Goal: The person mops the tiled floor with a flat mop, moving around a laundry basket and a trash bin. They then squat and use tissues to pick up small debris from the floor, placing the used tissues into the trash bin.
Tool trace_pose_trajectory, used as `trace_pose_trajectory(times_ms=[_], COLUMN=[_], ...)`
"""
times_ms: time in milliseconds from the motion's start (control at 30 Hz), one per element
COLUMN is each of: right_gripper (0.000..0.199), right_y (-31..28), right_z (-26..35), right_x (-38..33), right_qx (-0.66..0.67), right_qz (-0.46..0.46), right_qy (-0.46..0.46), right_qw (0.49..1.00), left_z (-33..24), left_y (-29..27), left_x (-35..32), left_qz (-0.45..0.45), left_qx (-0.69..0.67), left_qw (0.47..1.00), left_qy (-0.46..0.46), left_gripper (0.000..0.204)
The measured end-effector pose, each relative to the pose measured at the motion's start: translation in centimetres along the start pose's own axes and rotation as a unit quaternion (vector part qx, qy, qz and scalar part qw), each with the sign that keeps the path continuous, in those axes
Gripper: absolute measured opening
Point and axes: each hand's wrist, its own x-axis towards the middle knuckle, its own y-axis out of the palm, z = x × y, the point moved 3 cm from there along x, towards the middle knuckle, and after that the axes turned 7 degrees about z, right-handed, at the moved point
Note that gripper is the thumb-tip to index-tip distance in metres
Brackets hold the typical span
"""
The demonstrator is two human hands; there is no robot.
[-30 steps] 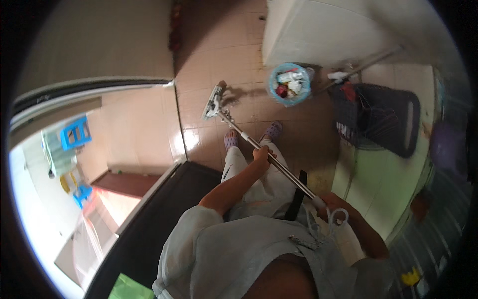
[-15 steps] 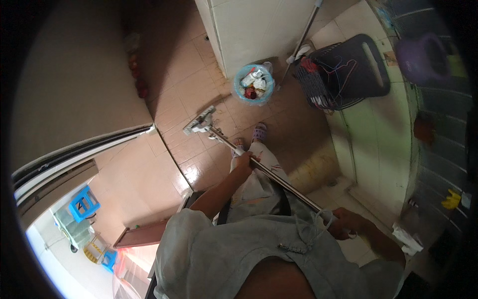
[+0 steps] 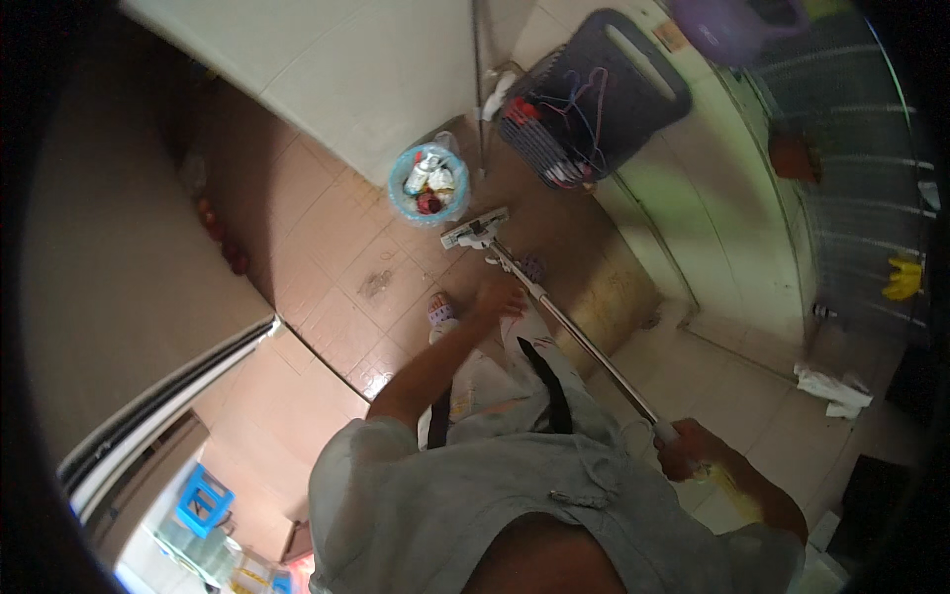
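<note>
1. Mop head [image 3: 475, 230] on floor [image 3: 336, 262], near bin [image 3: 397, 184].
2. My right grip [image 3: 681, 450] wraps pole [image 3: 594, 350] end; left grip [image 3: 503, 297] near it, can't tell how open.
3. Likely wiping; next stroke calls for bin clearance.

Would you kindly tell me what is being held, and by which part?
The right hand grips the mop by the near end of its pole; the left hand seems open.

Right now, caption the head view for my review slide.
Right hand gripping a long silver metal pole, left hand alongside, the flat whitish mop head near a round blue bin.
</note>
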Motion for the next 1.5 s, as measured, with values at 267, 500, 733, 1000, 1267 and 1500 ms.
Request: trace_pose_trajectory(times_ms=[267,500,733,1000,1267,1500], right_gripper=[0.010,0.019,0.035,0.049,0.042,0.039], right_y=[-10.5,-17.4,-23.3,-28.4,-16.3,-6.3], right_z=[-2.4,-4.0,-7.6,-13.5,-24.0,-17.5], right_x=[6.3,13.7,18.4,18.2,9.3,9.7], right_qx=[0.048,-0.213,-0.350,-0.252,-0.019,0.401], right_qz=[0.095,-0.025,-0.145,-0.183,-0.282,-0.136], right_qy=[-0.038,-0.070,-0.201,-0.009,0.107,-0.026], right_qw=[0.994,0.974,0.903,0.950,0.953,0.905], left_z=[-18.4,-16.7,-12.0,-13.9,-12.2,-11.7], left_y=[-3.4,1.1,0.5,4.0,1.4,-1.7], left_x=[5.0,7.8,8.4,7.1,8.6,10.7], left_qz=[-0.131,-0.141,-0.090,-0.108,-0.085,-0.022], left_qx=[0.148,0.091,0.007,0.162,0.122,0.140], left_qw=[0.956,0.975,0.996,0.981,0.988,0.981], left_qy=[0.218,0.144,0.010,0.002,-0.048,-0.134], left_gripper=[0.033,0.028,0.030,0.032,0.029,0.031])
